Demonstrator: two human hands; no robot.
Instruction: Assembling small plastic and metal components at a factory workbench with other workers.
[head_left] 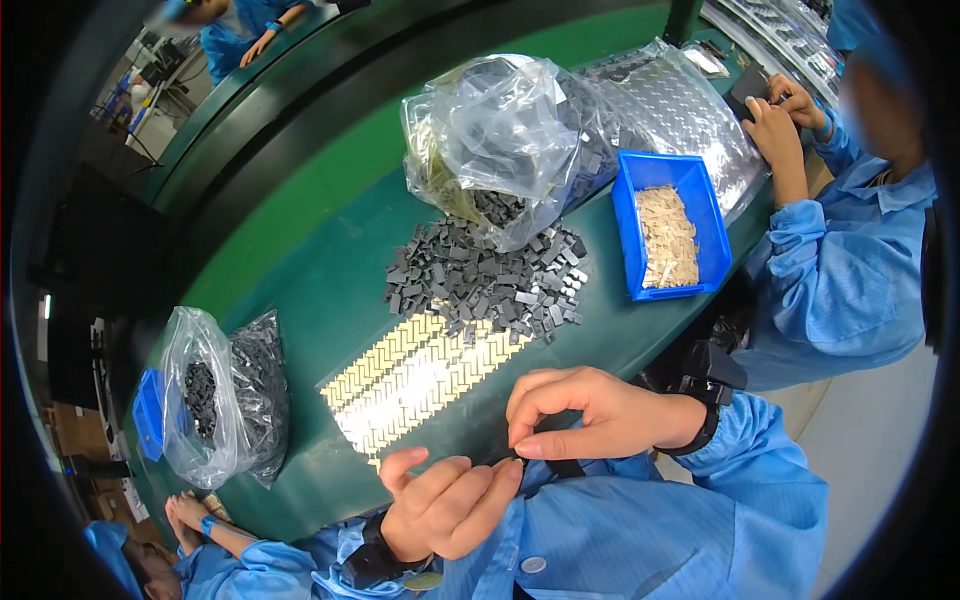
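Observation:
My left hand [450, 503] is in front of my body at the lower middle, its fingers curled. My right hand [592, 412] comes in from the right, with thumb and forefinger brought together. The fingertips of both hands nearly meet. A small dark bit shows between them, mostly hidden, so its kind is unclear. Just beyond my hands lies a sheet of small cream stickers [425, 380] in a zigzag pattern, shiny with glare. A heap of small dark grey rectangular plastic parts [485, 275] covers the sheet's far edge.
A large clear bag [500, 140] stands behind the heap. A blue bin [627, 225] holds beige pieces; bubble wrap [690, 120] lies beyond. Bags of dark parts [258, 400] stand left. Co-workers sit on both sides, one hand [775, 130] at far right. The green table [330, 275] curves along.

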